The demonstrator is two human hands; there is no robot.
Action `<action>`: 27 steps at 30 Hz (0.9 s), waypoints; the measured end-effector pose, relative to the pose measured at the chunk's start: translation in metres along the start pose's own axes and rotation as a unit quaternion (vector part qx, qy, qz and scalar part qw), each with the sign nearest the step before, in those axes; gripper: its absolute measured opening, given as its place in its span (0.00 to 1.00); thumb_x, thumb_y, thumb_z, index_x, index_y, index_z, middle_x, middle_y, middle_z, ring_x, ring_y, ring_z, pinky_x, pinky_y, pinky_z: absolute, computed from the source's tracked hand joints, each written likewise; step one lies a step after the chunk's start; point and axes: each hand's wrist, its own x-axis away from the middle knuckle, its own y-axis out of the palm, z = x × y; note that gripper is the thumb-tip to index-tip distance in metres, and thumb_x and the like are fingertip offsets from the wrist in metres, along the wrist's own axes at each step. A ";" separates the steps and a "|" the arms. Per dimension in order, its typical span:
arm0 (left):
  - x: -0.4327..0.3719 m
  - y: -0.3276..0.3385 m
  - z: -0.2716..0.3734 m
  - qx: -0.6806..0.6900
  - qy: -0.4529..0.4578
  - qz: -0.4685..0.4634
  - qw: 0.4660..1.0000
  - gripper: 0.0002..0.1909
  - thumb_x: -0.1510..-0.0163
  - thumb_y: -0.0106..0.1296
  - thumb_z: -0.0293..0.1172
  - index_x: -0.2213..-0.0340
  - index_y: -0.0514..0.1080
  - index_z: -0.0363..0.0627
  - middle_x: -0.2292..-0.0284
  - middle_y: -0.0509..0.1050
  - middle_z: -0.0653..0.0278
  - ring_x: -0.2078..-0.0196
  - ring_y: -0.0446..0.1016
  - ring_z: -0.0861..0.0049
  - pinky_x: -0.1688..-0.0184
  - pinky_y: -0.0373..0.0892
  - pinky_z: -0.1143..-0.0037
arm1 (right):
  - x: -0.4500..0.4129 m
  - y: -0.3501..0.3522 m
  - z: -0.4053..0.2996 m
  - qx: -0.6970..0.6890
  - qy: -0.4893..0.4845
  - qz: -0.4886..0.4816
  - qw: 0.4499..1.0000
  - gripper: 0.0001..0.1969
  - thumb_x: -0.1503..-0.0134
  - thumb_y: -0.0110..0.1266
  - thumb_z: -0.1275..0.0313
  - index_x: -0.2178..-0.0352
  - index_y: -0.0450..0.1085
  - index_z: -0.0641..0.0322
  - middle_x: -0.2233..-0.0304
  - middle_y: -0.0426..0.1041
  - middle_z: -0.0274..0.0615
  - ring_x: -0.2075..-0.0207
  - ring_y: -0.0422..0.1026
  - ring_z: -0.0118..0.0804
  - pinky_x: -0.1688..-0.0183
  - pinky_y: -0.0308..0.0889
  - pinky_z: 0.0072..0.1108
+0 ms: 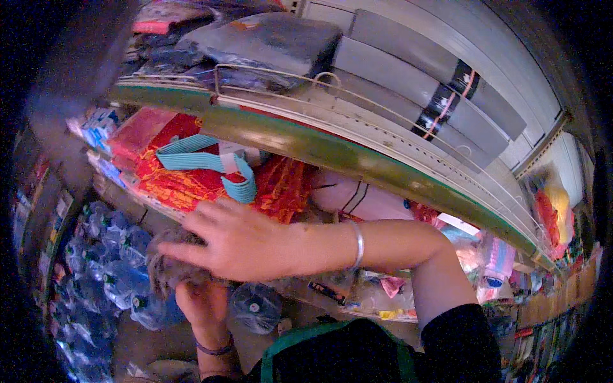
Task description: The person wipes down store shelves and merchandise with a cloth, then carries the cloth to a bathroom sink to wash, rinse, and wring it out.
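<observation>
My left hand (203, 297), with a dark band at the wrist, comes up from below and grips a fuzzy grey-brown bundle (175, 265) from underneath. Across the top of the bundle reaches my right hand (234, 239), a silver bangle on its wrist, its thumb lying over the bundle. Whether its fingers grip anything is hidden by blur and by the hand itself. Just beyond its knuckles, a ribbed teal strap (191, 155) with a pale band lies looped on red and orange patterned fabric packs (177, 186) on the shelf.
Above the packs runs a shelf edge (306, 143) with a wire rail; grey boxes (383, 62) and a dark plastic-wrapped bundle (268, 40) stand on it. Large clear water bottles (119, 273) crowd the lower left, with another bottle (256, 306) below my right wrist. Mixed packets lie on the right.
</observation>
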 end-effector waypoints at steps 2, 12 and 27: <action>-0.002 0.016 -0.005 -0.133 -0.096 -0.053 0.985 0.32 0.50 0.43 0.40 0.46 0.50 0.40 0.47 0.55 0.57 0.47 0.59 0.66 0.46 0.57 0.67 | 0.004 -0.036 0.012 -0.071 0.121 -0.142 0.980 0.19 0.58 0.48 0.70 0.60 0.69 0.46 0.72 0.64 0.39 0.69 0.65 0.38 0.72 0.64 0.28; -0.009 0.060 -0.019 -0.325 -0.012 -0.185 0.927 0.24 0.54 0.50 0.30 0.56 0.61 0.31 0.56 0.65 0.53 0.62 0.71 0.69 0.60 0.66 0.75 | 0.006 -0.210 0.143 0.175 0.094 -0.211 0.957 0.19 0.59 0.52 0.77 0.61 0.67 0.58 0.65 0.67 0.44 0.64 0.66 0.46 0.60 0.64 0.30; -0.004 0.063 -0.049 -0.378 -0.087 -0.239 0.890 0.17 0.54 0.49 0.26 0.61 0.66 0.32 0.62 0.67 0.58 0.66 0.72 0.73 0.61 0.65 0.76 | 0.091 -0.317 0.119 -0.060 0.414 -0.505 0.755 0.15 0.57 0.41 0.80 0.65 0.67 0.70 0.72 0.71 0.45 0.67 0.68 0.34 0.61 0.63 0.25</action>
